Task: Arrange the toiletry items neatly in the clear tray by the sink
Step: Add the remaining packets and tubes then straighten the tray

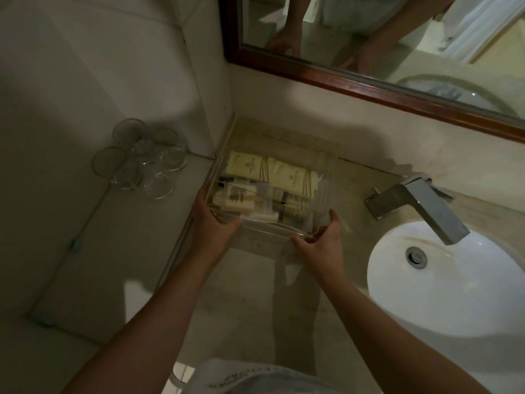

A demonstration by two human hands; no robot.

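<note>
Left hand (211,220) & right hand (319,241), arms stretched fwd, each clasp a near corner of the clear tray (329,166) w/ toiletry items (272,177) beyond them, on worktop (244,294).

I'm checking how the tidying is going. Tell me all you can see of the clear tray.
The clear tray is a see-through, plastic-looking box with straight walls, in the counter's corner left of the sink. Cream sachets and small bottles lie inside. The left hand grips its near-left corner, the right hand its near-right corner.
</note>
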